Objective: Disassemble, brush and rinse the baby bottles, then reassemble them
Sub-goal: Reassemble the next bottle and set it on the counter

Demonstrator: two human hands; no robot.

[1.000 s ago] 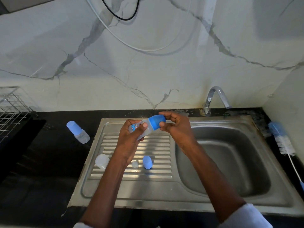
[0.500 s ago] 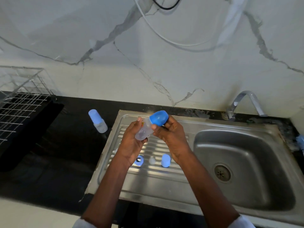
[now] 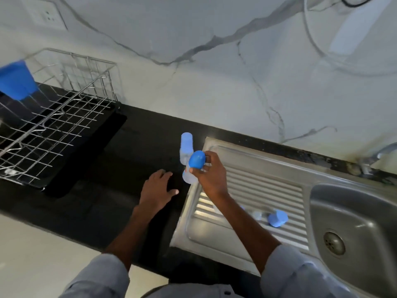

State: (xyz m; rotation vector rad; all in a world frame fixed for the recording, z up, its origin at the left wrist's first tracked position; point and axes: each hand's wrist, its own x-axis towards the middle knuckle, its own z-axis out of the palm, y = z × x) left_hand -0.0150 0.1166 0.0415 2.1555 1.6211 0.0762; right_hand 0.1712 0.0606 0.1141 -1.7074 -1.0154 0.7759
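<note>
While the right hand (image 3: 211, 175) grips the capped bottle (image 3: 193, 168) above the dark desk (image 3: 129, 160), beside a standing bottle (image 3: 186, 147), the left hand (image 3: 158, 189) hovers open; set it down upright, clear of its neighbour.

bare counter (image 3: 111, 186), standing bottle (image 3: 186, 147) beyond

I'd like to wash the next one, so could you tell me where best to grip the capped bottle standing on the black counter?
Grip the bottle on the counter round its clear lower body, coming from the left: it stands upright, and the right hand with the held bottle crowds its right side.
</note>
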